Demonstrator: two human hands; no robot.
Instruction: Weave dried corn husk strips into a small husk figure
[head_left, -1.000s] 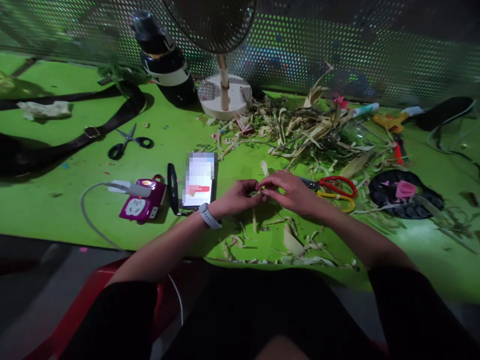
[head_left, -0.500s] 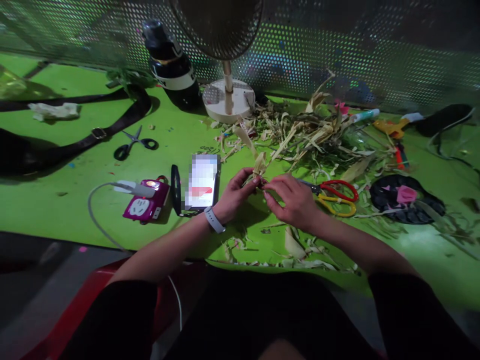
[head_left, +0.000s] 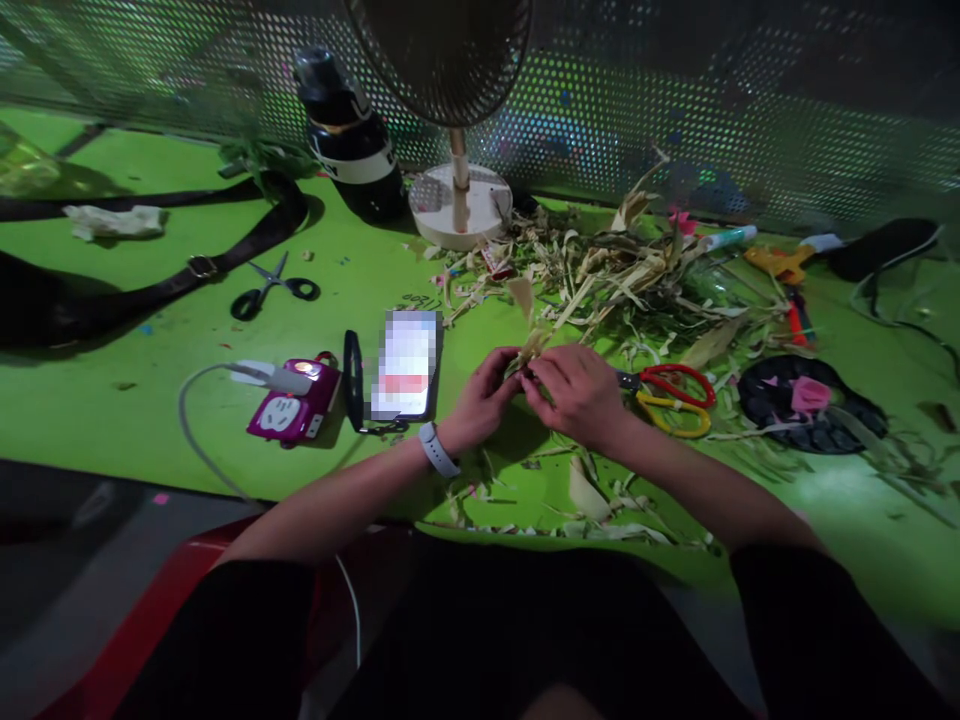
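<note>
Here, I see the left hand and right hand pinching a pale husk above the worktop, near red-and-yellow-handled scissors.

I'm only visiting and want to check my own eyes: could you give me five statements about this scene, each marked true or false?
1. The left hand holds a dry husk piece, with the right hand close by. True.
2. Both wrists are bare. False: the left one wears a pale wristband.
3. No screen is glowing. False: the phone is lit.
4. The black-handled scissors lie open. True.
5. A black bottle stands beside the fan. True.
</note>
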